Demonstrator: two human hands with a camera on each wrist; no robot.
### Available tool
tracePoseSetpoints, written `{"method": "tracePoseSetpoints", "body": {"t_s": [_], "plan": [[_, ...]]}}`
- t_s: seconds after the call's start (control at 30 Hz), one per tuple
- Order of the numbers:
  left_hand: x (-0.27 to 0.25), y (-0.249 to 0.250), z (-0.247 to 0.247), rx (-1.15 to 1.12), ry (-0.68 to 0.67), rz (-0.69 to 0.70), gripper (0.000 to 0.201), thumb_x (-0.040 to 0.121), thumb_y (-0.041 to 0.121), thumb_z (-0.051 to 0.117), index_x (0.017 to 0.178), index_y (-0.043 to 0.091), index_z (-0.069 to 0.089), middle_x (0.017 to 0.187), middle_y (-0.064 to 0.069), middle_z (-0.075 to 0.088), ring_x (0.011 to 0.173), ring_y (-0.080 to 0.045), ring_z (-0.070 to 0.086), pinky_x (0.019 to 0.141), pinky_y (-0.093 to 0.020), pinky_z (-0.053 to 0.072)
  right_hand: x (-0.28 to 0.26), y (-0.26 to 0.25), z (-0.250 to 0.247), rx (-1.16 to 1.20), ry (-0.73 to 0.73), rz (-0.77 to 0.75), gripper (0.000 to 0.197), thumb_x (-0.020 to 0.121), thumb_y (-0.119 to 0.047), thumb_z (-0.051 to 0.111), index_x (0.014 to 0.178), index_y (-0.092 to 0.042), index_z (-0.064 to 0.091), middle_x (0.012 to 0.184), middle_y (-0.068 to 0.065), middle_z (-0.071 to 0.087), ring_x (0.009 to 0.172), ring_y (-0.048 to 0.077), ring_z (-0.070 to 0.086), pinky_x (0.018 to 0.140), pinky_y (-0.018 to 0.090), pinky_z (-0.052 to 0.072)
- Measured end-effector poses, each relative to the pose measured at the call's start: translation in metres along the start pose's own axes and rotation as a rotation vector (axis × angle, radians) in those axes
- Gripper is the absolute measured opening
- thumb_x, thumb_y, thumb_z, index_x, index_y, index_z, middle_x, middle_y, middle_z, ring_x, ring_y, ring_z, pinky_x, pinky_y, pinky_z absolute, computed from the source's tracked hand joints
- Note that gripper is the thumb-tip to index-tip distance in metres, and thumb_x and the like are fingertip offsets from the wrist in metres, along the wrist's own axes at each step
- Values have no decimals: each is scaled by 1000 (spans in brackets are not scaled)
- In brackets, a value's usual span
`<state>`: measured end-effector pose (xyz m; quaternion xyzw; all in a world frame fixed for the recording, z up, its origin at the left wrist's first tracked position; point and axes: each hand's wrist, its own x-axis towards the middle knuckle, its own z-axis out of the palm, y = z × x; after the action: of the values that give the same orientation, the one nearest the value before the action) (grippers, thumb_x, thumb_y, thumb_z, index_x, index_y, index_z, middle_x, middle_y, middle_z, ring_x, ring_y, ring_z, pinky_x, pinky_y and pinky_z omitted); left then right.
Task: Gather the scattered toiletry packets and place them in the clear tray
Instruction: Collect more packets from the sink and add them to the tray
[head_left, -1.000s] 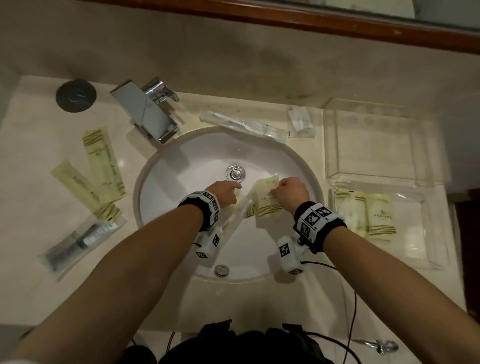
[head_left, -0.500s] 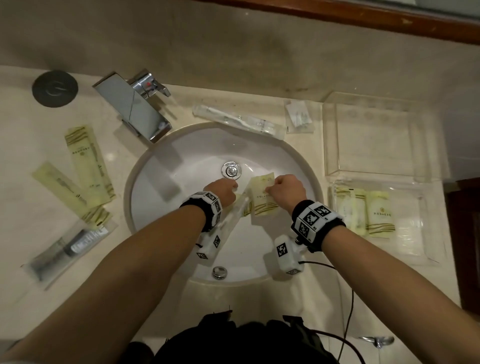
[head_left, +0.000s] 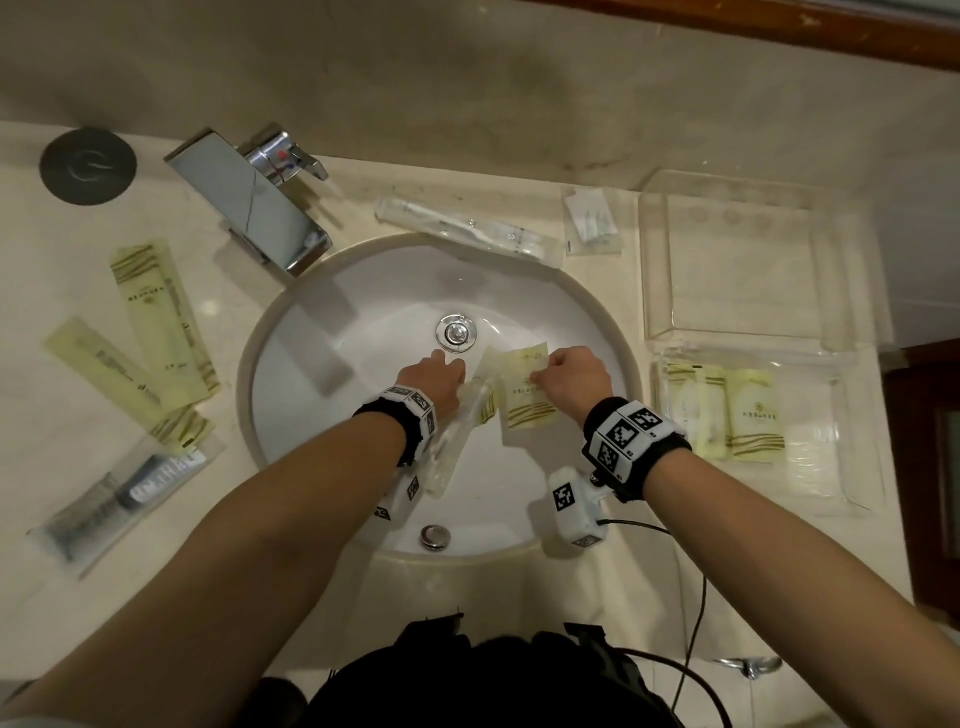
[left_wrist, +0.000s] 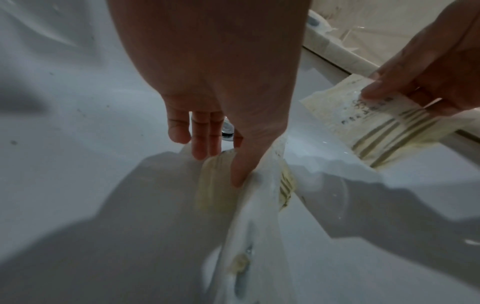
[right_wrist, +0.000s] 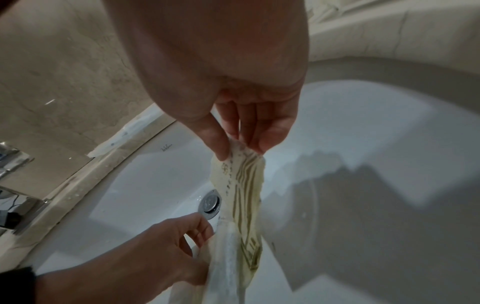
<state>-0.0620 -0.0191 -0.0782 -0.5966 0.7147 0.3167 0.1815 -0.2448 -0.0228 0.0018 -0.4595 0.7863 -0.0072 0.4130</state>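
Observation:
Both hands are down in the white sink (head_left: 322, 364). My right hand (head_left: 543, 371) pinches the top of a yellow striped packet (head_left: 524, 395) between thumb and fingers (right_wrist: 221, 148); the packet (right_wrist: 241, 179) hangs down towards the drain. My left hand (head_left: 447, 364) grips a long clear packet (head_left: 457, 436) with thumb and fingers (left_wrist: 239, 174), and a second yellow packet (left_wrist: 213, 185) lies under it. On the counter to the right, the clear tray (head_left: 841, 467) holds several yellow packets (head_left: 727, 410).
A second clear tray (head_left: 753, 260) stands behind the first. A chrome faucet (head_left: 254, 208) is at the back left. Yellow packets (head_left: 166, 322) and a clear packet with a dark item (head_left: 124, 488) lie on the left counter. A toothbrush packet (head_left: 467, 234) and small sachet (head_left: 589, 221) lie behind the basin.
Both hands keep hold of their packets over the drain and have barely moved. The head view has shifted a little.

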Motion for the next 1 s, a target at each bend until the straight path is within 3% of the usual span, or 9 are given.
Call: {"method": "tracePoseSetpoints", "body": {"t_s": [0.17, 0.27, 0.37, 0.43, 0.53, 0.67, 0.77, 0.87, 1.0], "plan": [[-1, 5, -10, -54, -36, 16, 25, 88, 19, 48, 111, 19, 57, 116, -4, 55, 102, -25, 58, 87, -37, 49, -1, -1, -2, -12, 7, -4, 18, 88, -19, 61, 93, -4, 70, 93, 9, 70, 86, 26, 67, 75, 34, 54], [-5, 10, -19, -87, -46, -16, 24, 89, 17, 47, 109, 20, 60, 110, -3, 63, 100, -25, 60, 86, -33, 48, -1, -3, -2, -20, 6, -3, 18, 87, -19, 61, 92, -4, 70, 93, 9, 70, 85, 27, 67, 77, 36, 56], [-9, 14, -29, -118, -30, -46, 14, 86, 15, 50, 93, 24, 59, 98, -2, 59, 92, -24, 59, 81, -30, 46, -3, -4, -3, -19, 5, -9, 14, 87, -19, 61, 88, -8, 69, 91, 7, 70, 84, 25, 67, 76, 35, 57], [-12, 16, -36, -152, -15, -72, 13, 86, 16, 50, 93, 19, 60, 100, -1, 61, 95, -26, 61, 81, -30, 46, -5, -5, -4, -11, 5, -11, 14, 87, -19, 61, 89, -8, 69, 92, 7, 70, 85, 25, 67, 77, 35, 57], [-17, 20, -46, -238, 76, -128, 30, 87, 17, 47, 111, 16, 65, 111, -6, 66, 102, -28, 61, 86, -34, 49, -7, -7, -7, 9, 15, -25, 19, 85, -17, 61, 94, -2, 69, 94, 11, 71, 87, 28, 68, 79, 38, 57], [-29, 21, -59, -337, 221, -153, 26, 87, 12, 46, 106, 18, 63, 105, -6, 65, 100, -30, 60, 77, -31, 44, -12, -9, -12, 34, 30, -73, 22, 85, -16, 61, 94, 4, 67, 96, 16, 71, 90, 32, 67, 77, 39, 55], [-38, 21, -65, -404, 310, -188, 29, 85, 12, 46, 109, 19, 61, 107, -6, 67, 99, -29, 59, 76, -29, 41, -17, -12, -16, 52, 41, -112, 11, 84, -14, 61, 76, -7, 61, 81, 12, 67, 78, 29, 63, 66, 33, 49], [-50, 24, -72, -437, 373, -205, 30, 84, 12, 46, 111, 18, 59, 105, -7, 67, 92, -28, 57, 74, -29, 40, -22, -13, -18, 107, 54, -148, 17, 83, -11, 60, 70, -14, 51, 72, 7, 53, 69, 24, 52, 62, 32, 43], [-64, 30, -80, -530, 447, -242, 33, 82, 10, 45, 110, 20, 58, 97, -7, 67, 81, -26, 54, 68, -30, 39, -30, -16, -23, 231, 28, -169, 16, 82, -15, 62, 69, -17, 52, 76, 7, 60, 73, 27, 59, 76, 43, 54]]}}
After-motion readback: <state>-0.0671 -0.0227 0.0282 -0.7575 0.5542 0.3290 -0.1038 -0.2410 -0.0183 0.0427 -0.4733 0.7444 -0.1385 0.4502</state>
